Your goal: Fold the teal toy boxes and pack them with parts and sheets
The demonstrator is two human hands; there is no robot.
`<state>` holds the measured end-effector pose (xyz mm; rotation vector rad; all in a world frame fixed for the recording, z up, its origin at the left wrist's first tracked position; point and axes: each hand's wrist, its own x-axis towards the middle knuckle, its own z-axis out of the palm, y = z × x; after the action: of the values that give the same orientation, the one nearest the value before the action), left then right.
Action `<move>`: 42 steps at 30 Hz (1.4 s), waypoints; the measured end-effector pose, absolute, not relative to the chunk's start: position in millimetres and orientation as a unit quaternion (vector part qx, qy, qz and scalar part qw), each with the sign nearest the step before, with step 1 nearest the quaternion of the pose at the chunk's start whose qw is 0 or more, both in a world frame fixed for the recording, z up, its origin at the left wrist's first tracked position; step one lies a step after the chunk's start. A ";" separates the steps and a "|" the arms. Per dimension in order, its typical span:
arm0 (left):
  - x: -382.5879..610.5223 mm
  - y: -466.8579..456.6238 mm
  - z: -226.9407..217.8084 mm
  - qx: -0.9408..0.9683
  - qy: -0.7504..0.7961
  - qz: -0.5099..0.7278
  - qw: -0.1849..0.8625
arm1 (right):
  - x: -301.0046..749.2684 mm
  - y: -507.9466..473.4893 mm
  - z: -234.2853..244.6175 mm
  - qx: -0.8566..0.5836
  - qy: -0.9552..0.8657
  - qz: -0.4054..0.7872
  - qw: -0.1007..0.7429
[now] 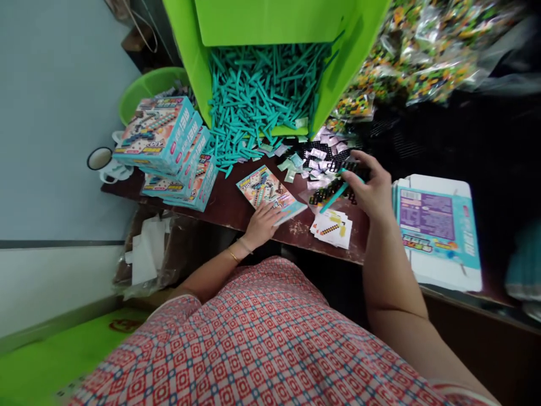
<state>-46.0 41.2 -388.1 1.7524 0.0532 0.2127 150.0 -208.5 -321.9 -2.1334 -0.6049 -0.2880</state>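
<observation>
My left hand (264,224) lies over a small printed cardboard box (264,186) on the table, its fingers across the top and holding it near the front edge. The box's right end shows a white and light-blue flap. My right hand (372,183) pinches a slim teal plastic stick (333,197) between thumb and fingers, above black perforated strips (323,194). Just below the stick is a small stack of printed cards (332,228). Small pink and pale-green packets (318,155) are scattered behind the right hand.
A green bin (355,67) spills many teal sticks (253,101) onto the table. Stacked finished-looking boxes (154,135) and an enamel mug (100,159) stand left. Flattened cartons (437,225) lie right. Bags of colourful pieces (422,62) fill the back right.
</observation>
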 end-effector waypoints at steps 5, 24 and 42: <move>-17.9 69.6 -333.4 0.704 0.127 0.212 0.666 | 118.0 -195.0 -253.5 -0.808 -0.297 -0.273 0.429; 7.8 104.8 -323.1 0.639 0.208 0.237 0.701 | 81.9 -110.3 -296.8 -0.797 -0.490 -0.163 0.312; -3.0 110.4 -342.1 0.662 0.150 0.132 0.722 | 120.9 -90.6 -317.6 -0.766 -0.451 0.011 0.458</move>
<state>-3.0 110.4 -342.1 1.4623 0.3305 0.2915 120.9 -90.6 -317.6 -1.8867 -1.1115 0.0272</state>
